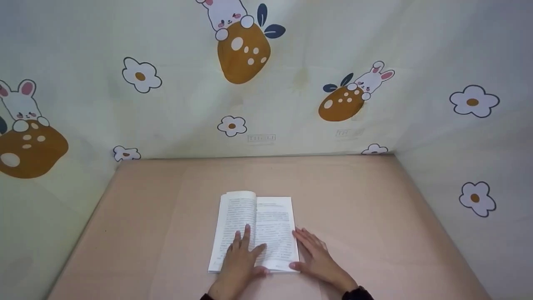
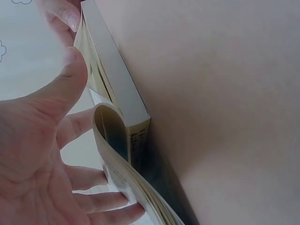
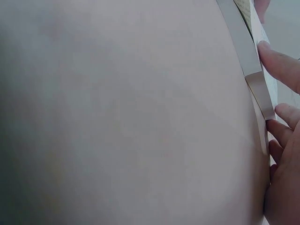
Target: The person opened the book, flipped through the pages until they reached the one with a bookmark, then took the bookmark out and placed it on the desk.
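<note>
An open book (image 1: 266,216) of printed text lies flat in the middle of the pinkish table (image 1: 166,208). My left hand (image 1: 243,252) presses its left page with straight, spread fingers. In the left wrist view that hand (image 2: 47,164) holds down a curling leaf of the book (image 2: 117,89). My right hand (image 1: 314,252) lies flat on the table against the book's right edge, its thumb on the lower right corner of the page. The right wrist view shows those fingers (image 3: 281,65) touching the book's edge (image 3: 248,61).
A cloth backdrop (image 1: 291,83) printed with rabbits and flowers closes off the table at the back and on both sides. Bare tabletop (image 1: 374,200) surrounds the book.
</note>
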The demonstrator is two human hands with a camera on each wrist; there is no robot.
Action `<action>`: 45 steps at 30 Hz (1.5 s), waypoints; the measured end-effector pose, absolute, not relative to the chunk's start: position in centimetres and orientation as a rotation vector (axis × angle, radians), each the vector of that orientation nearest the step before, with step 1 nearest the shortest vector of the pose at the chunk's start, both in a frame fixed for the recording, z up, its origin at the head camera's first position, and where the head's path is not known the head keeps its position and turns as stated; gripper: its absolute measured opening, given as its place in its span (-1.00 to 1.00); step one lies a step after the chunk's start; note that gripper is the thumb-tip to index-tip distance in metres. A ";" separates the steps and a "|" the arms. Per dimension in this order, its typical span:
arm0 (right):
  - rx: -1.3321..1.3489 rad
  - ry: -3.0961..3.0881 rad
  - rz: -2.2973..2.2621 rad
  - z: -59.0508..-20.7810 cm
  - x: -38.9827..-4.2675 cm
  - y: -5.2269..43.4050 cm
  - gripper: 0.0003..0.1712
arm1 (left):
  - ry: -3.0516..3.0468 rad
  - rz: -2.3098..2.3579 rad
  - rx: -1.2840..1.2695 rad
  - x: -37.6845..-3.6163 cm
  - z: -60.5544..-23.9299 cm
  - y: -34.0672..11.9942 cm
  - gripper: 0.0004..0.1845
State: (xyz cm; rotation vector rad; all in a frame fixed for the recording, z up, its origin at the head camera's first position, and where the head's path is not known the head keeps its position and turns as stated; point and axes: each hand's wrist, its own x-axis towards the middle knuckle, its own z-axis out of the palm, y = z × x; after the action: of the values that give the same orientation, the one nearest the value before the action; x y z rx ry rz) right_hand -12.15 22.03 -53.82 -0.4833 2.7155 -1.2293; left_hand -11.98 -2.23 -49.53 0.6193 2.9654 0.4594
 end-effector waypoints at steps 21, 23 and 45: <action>-0.511 2.787 -1.221 -54.3 -12.1 22.0 -0.03 | 2.996 0.725 0.706 -12.2 -49.7 -4.9 -0.27; -0.516 2.791 -1.208 -54.3 -12.1 22.0 -0.03 | 3.009 0.725 0.706 -12.2 -49.7 -5.0 -0.27; -0.464 2.799 -1.148 -54.1 -12.2 21.8 -0.03 | 3.111 0.806 0.472 -11.5 -49.7 -4.4 -0.80</action>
State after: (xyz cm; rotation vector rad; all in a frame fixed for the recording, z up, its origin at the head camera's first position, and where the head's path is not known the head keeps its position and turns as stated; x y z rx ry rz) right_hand -12.19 21.82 -54.14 -0.4635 2.7986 -1.1477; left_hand -11.50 -4.44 -49.70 0.4721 3.1108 0.8059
